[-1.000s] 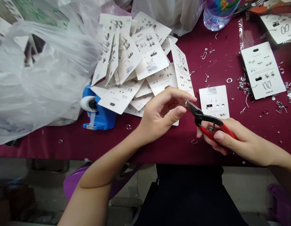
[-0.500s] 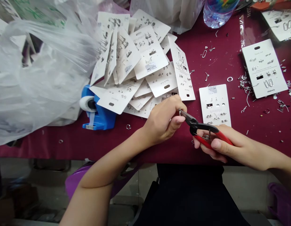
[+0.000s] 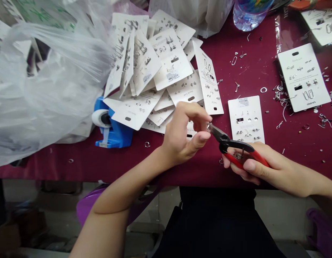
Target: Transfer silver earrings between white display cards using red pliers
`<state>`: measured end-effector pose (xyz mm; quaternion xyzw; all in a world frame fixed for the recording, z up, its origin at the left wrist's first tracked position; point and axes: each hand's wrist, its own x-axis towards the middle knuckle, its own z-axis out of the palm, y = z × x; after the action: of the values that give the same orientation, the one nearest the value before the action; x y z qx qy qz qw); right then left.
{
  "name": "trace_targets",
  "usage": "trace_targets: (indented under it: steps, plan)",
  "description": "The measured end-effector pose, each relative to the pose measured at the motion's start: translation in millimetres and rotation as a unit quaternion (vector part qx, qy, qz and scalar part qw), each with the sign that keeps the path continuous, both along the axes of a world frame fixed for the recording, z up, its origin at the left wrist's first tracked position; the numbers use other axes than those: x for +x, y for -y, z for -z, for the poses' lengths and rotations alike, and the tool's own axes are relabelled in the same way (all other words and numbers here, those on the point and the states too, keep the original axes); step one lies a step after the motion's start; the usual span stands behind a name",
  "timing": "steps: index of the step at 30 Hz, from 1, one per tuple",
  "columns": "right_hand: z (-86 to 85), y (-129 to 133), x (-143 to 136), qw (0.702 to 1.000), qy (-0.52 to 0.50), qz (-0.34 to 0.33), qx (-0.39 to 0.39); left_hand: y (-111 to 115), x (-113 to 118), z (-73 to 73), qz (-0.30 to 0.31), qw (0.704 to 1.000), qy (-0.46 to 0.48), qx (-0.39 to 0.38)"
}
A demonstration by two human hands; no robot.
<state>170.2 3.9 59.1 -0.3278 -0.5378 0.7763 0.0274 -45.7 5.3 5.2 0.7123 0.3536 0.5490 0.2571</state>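
Red-handled pliers (image 3: 225, 145), held in the right hand (image 3: 272, 166), point to ten o'clock, nose at a tiny metal piece (image 3: 208, 127) by the curved left hand (image 3: 180, 134); whether it's pinched there, I cannot tell.

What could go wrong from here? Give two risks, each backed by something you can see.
The right hand holds the pliers with their tip close to the left hand, so a slip might pinch skin. The small shiny piece at the tip could drop and get lost among the metal scraps on the table.
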Motion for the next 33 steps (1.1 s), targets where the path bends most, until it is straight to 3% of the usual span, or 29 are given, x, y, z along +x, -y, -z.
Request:
trace_targets:
  steps: [5,9,21,33]
  plan:
    - [1.5,7,-1,0.989,0.081,0.029,0.116,0,0,-1.5,-0.035,0.992,-0.092,0.075]
    - [4.9,11,-2,0.978,0.109,0.014,0.174,3,2,-2.3,-0.075,0.981,-0.130,0.123]
    - [11.3,13,-2,0.972,0.096,-0.007,0.216,8,5,-7.1,-0.116,0.972,-0.159,0.125]
    - [-0.3,12,5,0.960,0.181,0.005,0.212,11,4,-13.5,-0.126,0.958,-0.245,0.074]
